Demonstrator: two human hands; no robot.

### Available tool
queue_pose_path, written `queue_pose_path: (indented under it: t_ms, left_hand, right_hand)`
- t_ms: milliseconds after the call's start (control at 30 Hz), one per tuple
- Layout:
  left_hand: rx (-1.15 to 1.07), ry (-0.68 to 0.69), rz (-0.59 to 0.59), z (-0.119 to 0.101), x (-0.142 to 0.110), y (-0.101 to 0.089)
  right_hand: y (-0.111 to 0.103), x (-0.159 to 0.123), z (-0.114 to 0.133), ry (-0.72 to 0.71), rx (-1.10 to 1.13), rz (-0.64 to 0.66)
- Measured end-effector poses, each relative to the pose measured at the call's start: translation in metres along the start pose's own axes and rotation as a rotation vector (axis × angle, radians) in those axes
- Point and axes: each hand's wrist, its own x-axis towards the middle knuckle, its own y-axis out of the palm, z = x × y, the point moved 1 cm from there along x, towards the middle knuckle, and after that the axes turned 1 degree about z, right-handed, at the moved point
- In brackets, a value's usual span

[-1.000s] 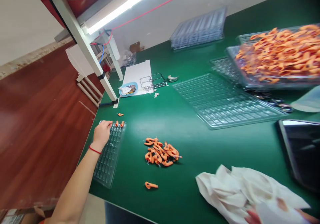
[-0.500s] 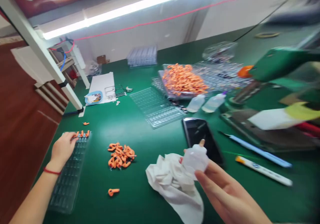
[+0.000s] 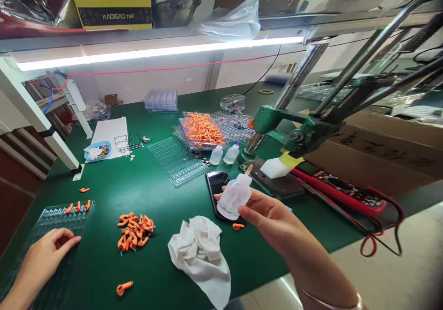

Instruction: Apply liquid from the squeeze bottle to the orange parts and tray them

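Observation:
My right hand [image 3: 273, 217] holds a small translucent squeeze bottle [image 3: 235, 196] with a pointed nozzle, lifted above a black phone [image 3: 217, 181]. My left hand [image 3: 46, 252] rests on a clear plastic blister tray [image 3: 51, 217] at the table's left edge, fingers curled loosely on it. A few orange hook-shaped parts [image 3: 78, 206] sit in the tray's far row. A pile of the same orange parts [image 3: 134, 231] lies on the green table between my hands. A crumpled white cloth [image 3: 200, 250] lies just in front of the bottle. One orange part [image 3: 238, 226] lies under my right hand.
A green hand press [image 3: 294, 130] stands at the right with a red tool [image 3: 346, 190] beside it. Behind are a tray heaped with orange parts [image 3: 202, 130], an empty clear tray [image 3: 176, 160], two more small bottles [image 3: 224, 154], stacked trays [image 3: 161, 100] and a blue dish [image 3: 97, 151]. Loose orange parts [image 3: 123, 288] lie near the front edge.
The view swung right and up, bringing the press and shelf into sight. My right hand lifted the bottle up off the cloth. My left hand slid back along the blister tray.

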Motion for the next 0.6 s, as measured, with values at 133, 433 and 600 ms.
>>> queue_pose_path:
  t_ms: [133, 433, 600]
  left_hand:
    - [0.006, 0.020, -0.034, -0.002, 0.000, 0.000]
    - [-0.019, 0.008, -0.046, 0.003, 0.002, 0.005]
    - [-0.084, 0.076, -0.127, -0.012, -0.010, 0.003]
  right_hand:
    - [0.003, -0.002, 0.001, -0.011, 0.042, 0.014]
    - [0.001, -0.002, 0.001, -0.031, 0.060, 0.017]
    - [0.010, -0.014, -0.001, -0.032, 0.049, -0.002]
